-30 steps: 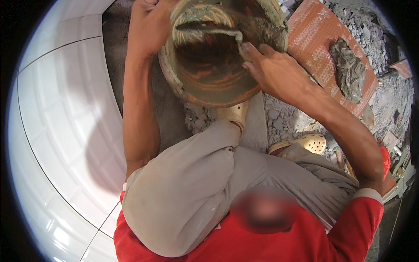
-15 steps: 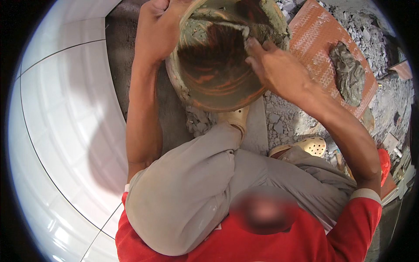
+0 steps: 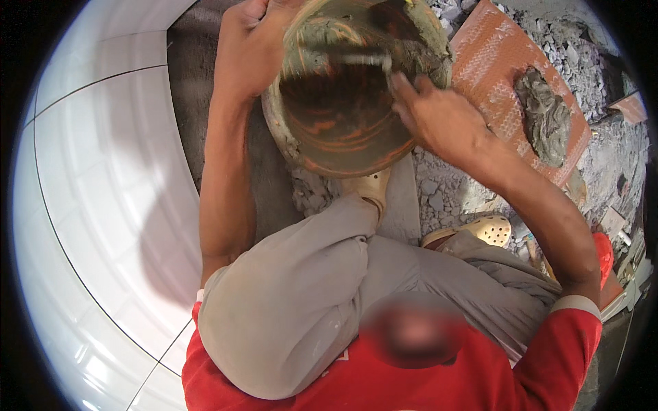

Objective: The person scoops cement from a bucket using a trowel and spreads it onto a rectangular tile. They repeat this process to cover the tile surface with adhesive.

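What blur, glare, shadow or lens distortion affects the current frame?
Head view: the tool in the right hand is smeared, likely by motion; white tiles show glare at lower left and a soft shadow beside the left forearm; their joints bow near the picture's rim; an oval over the red shirt is blurred.

Bucket [image 3: 343, 156] cut off by upper edge; tool [image 3: 360, 59] blurred.
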A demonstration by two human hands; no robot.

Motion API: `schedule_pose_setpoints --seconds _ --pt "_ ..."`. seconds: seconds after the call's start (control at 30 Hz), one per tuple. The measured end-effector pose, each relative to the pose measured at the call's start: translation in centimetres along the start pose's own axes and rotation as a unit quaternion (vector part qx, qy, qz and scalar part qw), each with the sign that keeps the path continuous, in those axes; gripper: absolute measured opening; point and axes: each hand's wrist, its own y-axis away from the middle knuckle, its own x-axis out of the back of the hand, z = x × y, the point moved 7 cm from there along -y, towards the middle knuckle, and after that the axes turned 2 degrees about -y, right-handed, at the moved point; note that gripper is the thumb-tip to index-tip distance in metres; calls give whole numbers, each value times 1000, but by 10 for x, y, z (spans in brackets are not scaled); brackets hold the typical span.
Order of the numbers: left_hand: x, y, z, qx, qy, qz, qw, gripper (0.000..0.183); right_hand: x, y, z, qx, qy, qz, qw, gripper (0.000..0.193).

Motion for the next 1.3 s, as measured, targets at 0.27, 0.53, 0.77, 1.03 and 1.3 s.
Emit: schedule_pose_setpoints --seconds 0.27,0.53,0.77,1.03,1.3 --pt "6 1 -8 33 20 28 999 38 -6 14 14 -23 13 -57 998 42" --pt "3 -3 -3 3 54 30 998 40 -19 25 12 -13 12 -136 991 41" --pt "10 -2 -10 49 15 50 997 43 13 -3 20 -52 -158 44 985 34" --pt "-1 -5 -1 12 33 11 999 42 31 -19 -25 52 -37 35 997 29" --pt "8 1 -7 23 16 39 999 39 -18 18 -13 59 -7 -61 996 43"
